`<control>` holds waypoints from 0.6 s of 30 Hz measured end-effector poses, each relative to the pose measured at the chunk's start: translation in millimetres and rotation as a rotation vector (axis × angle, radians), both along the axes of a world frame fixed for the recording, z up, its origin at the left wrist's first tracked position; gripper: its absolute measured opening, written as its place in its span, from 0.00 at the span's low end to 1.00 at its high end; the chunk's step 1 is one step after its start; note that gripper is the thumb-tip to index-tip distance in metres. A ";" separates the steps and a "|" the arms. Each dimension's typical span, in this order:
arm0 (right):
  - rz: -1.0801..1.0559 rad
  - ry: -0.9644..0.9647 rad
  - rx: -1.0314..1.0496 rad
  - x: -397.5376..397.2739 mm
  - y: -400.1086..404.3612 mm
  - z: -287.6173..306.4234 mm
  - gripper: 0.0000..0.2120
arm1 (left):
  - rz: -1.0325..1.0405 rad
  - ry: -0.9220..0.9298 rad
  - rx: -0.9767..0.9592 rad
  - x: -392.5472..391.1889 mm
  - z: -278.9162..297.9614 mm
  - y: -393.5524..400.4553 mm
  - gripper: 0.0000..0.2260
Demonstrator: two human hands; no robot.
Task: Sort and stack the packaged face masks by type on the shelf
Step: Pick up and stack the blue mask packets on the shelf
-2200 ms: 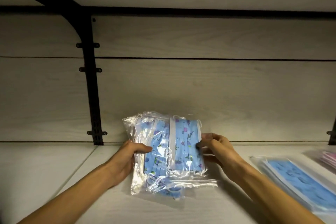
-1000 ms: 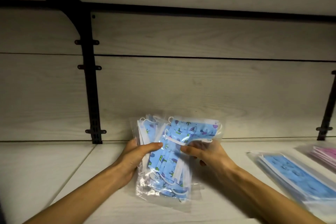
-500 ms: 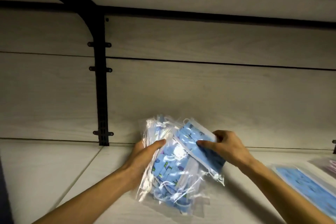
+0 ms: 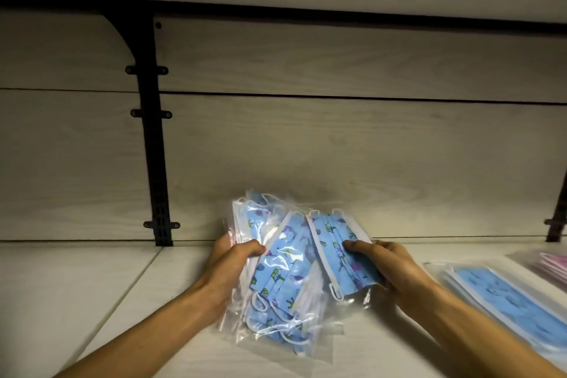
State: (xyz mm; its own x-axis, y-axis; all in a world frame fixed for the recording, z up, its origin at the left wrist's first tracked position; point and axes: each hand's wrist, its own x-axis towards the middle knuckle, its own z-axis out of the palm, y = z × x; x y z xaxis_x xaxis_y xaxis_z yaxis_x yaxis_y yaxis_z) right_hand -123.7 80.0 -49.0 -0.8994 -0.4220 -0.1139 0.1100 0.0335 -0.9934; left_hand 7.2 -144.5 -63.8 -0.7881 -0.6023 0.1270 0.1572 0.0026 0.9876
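A bundle of clear bags holding blue patterned face masks (image 4: pixel 276 273) stands tilted on the pale wooden shelf (image 4: pixel 92 285), leaning near the back wall. My left hand (image 4: pixel 230 264) grips the bundle's left side, thumb across the front. My right hand (image 4: pixel 383 267) holds one packet of blue patterned masks (image 4: pixel 340 255), fanned out to the right of the bundle, its lower edge still close against the rest.
A flat stack of plain blue mask packets (image 4: pixel 503 298) lies on the shelf at right. Pink mask packets (image 4: pixel 552 265) show at the far right edge. A black bracket post (image 4: pixel 153 147) runs up the back wall at left, another bracket (image 4: pixel 557 224) at right.
The bundle was held together upright; my right hand has since peeled the front packet away and swung it down to the right. My left hand keeps its grip on the remaining packets.
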 end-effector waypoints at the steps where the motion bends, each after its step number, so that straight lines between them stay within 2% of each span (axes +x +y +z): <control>1: 0.013 -0.017 -0.023 3.4 3.4 -1.0 0.19 | 0.010 0.031 0.006 0.0 1.4 -0.1 0.09; 4: 0.098 -0.082 -0.097 15.4 8.1 -0.3 0.20 | 0.009 0.072 0.005 -0.8 5.9 4.7 0.10; 8: 0.196 -0.219 -0.191 27.5 4.1 -7.3 0.25 | -0.085 0.072 -0.007 1.7 2.7 9.9 0.16; 10: 0.163 -0.238 -0.196 28.7 2.5 -7.7 0.26 | -0.139 0.086 -0.025 4.9 2.3 10.7 0.18; 15: 0.160 -0.229 -0.333 31.7 0.9 0.4 0.19 | -0.194 0.095 -0.092 7.0 4.4 16.4 0.22; 18: 0.075 -0.133 -0.328 36.7 -0.3 4.7 0.10 | -0.233 0.060 -0.095 10.4 6.7 19.4 0.24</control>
State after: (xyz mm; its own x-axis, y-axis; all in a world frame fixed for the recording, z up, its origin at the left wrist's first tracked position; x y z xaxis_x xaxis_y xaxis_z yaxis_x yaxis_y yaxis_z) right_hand -87.0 79.7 -44.3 -0.8508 -0.5201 -0.0754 0.2488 -0.2722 -0.9295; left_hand 17.7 -125.1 -57.1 -0.8935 -0.3888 0.2248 0.2223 0.0520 0.9736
